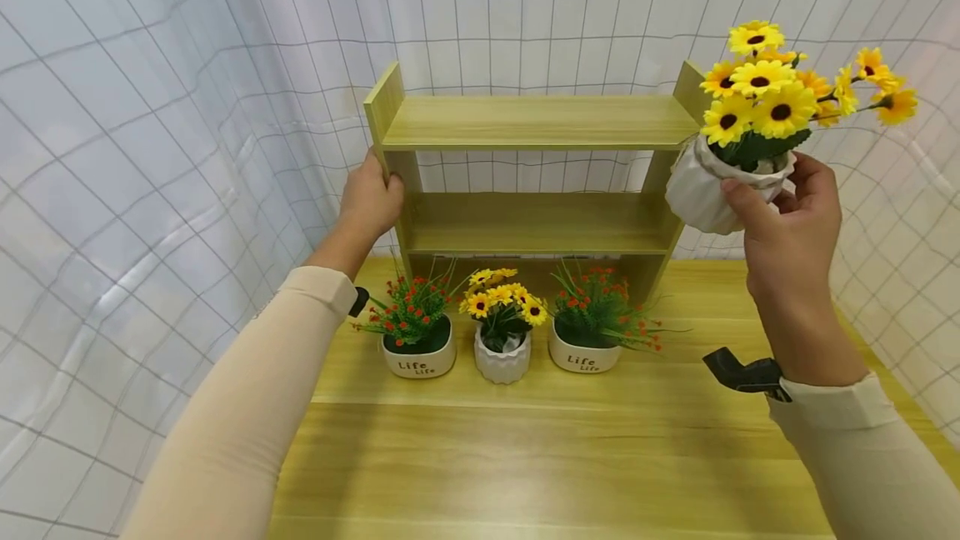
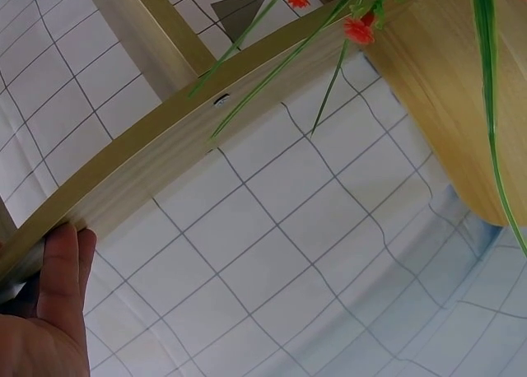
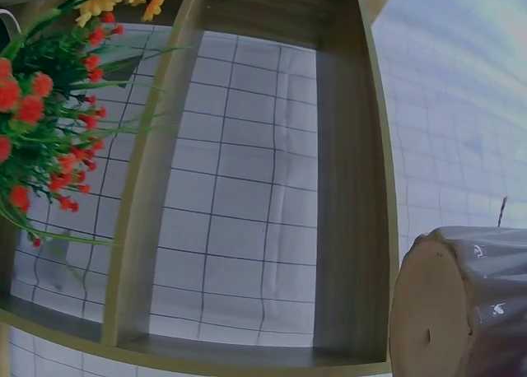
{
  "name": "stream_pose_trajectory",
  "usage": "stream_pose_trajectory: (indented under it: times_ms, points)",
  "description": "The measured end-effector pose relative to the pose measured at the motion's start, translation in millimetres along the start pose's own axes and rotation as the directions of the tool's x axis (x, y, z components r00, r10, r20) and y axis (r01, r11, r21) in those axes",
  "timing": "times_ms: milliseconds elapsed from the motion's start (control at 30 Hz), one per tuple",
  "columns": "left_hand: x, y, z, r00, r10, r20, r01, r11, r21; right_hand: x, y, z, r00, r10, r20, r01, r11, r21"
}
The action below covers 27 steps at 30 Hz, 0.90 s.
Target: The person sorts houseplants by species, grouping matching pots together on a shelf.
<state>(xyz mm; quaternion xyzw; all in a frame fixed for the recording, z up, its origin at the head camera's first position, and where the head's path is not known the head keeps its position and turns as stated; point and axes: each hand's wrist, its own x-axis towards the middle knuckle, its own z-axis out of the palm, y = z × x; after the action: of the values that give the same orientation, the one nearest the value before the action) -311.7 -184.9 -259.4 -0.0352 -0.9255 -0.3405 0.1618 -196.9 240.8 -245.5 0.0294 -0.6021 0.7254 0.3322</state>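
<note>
Head view: only readable text is "Life / Life", brown, on the left planter (image 1: 420,363) and again on the right planter (image 1: 587,358), both facing me. I can't read any marking on the pot (image 1: 696,194) I'm holding. My right hand (image 1: 798,232) has it pinched near the rim, thumb on the near side, fingers across on the right. Pot is up off the table (image 1: 525,465), by the shelf's top right end; can't tell if they touch. Long axis tilted: base down-left, mouth up-right, yellow flowers (image 1: 780,112) fanning up and right. My left hand (image 1: 372,197) grips the left side of the shelf (image 1: 540,122), below its top board. Shelf is upright, boards running left-right. Small pot (image 1: 502,365) with yellow blooms sits between the planters, in front of the shelf.

Left wrist view: my fingers (image 2: 62,274) close on the shelf's side panel; thumb contact hard to see. Red flowers (image 2: 359,30) poke in up top.

Right wrist view: held pot at lower right, pale flat base turned left, ribbed wall running right. My right fingers aren't visible here.
</note>
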Motion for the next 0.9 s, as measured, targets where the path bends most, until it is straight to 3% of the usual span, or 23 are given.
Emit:
stream_pose_trajectory:
  times_ms: [167, 467, 767, 900]
  points:
    - [0.0, -0.3, -1.1, 1.000, -0.008, -0.002, 0.008, 1.000, -0.001, 10.8, -6.9, 12.0, 1.000, -0.005, 0.023, 0.006, 1.000, -0.017]
    - [-0.9, -0.4, 0.9, 1.000, -0.010, 0.003, 0.010, 1.000, -0.001, 27.1, -14.7, 32.5, 0.998, 0.011, 0.059, -0.002, 0.989, -0.145]
    - [-1.8, 1.1, 0.9, 1.000, -0.007, 0.003, 0.007, 1.000, -0.007, 44.3, -19.3, 51.3, 0.998, 0.020, 0.061, -0.013, 0.994, -0.107]
    - [-2.0, 1.2, 0.0, 1.000, -0.014, 0.006, 0.014, 1.000, -0.008, 51.7, -17.6, 59.8, 0.997, 0.052, 0.056, -0.043, 0.990, -0.136]
